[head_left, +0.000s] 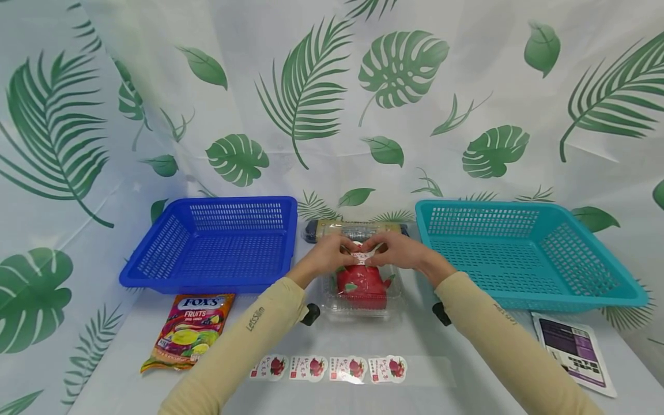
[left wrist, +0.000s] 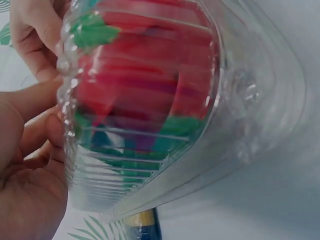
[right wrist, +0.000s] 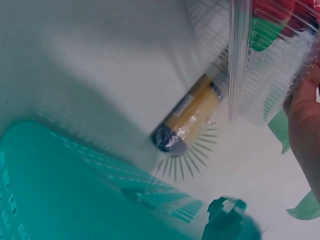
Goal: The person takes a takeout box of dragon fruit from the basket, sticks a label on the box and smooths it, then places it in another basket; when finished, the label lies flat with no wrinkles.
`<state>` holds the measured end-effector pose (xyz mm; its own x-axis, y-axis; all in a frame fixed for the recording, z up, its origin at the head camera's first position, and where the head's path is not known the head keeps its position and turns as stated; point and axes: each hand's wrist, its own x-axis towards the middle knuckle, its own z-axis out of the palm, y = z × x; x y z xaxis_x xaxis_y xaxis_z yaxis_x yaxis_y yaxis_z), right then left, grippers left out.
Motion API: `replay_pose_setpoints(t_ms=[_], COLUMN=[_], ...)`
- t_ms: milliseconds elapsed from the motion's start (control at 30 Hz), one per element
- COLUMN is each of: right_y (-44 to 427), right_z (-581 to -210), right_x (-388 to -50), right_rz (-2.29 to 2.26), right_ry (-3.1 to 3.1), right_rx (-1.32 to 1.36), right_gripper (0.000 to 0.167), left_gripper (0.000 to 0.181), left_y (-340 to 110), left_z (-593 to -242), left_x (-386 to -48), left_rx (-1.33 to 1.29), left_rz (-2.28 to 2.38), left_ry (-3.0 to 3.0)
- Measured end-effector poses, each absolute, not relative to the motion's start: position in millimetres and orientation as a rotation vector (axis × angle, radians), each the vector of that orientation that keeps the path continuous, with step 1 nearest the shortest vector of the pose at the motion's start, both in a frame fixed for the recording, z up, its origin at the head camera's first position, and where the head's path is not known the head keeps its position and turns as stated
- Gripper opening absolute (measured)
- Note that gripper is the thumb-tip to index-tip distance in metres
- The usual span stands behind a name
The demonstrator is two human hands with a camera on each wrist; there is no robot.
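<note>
A clear plastic clamshell box (head_left: 392, 304) sits at the middle of the table, with a red dragon fruit with green scales (head_left: 361, 281) inside. On its top lies a white sticker (head_left: 362, 257) with small red print. My left hand (head_left: 332, 253) pinches the sticker's left end between thumb and fingers. From the other side my right hand (head_left: 399, 249) pinches its right end. Seen from the left wrist, the fingers (left wrist: 35, 135) meet at the ridged face of the box (left wrist: 260, 105). The right wrist view catches only part of the right hand (right wrist: 306, 117).
Behind the box lies a wrapped yellow and dark-blue roll (head_left: 327, 227). A blue basket (head_left: 207, 282) stands left, a teal basket (head_left: 519, 300) right. Nearer are a Fox's candy bag (head_left: 192, 331), a white and purple packet (head_left: 576, 351) and a strip of several dragon-fruit stickers (head_left: 427, 370).
</note>
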<state>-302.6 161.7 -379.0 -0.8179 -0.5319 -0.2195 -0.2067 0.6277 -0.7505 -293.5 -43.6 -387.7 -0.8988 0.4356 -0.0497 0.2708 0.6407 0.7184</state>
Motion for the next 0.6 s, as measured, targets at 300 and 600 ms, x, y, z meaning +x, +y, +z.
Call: replay_pose_setpoints(t_ms=[300, 600], right_y=[149, 144], right_z=[-382, -384], right_x=[-304, -308], right_rz=[-1.049, -0.999], right_ry=[2.519, 2.591], right_rx=[-0.492, -0.545], right_gripper=[0.025, 0.038], left_gripper=[0.023, 0.03], left_y=[-41, -40], left_z=[-386, -384], left_x=[-296, -298], left_rx=[0.54, 0.54], left_rz=[1.056, 0.995], left_ry=[2.683, 2.726])
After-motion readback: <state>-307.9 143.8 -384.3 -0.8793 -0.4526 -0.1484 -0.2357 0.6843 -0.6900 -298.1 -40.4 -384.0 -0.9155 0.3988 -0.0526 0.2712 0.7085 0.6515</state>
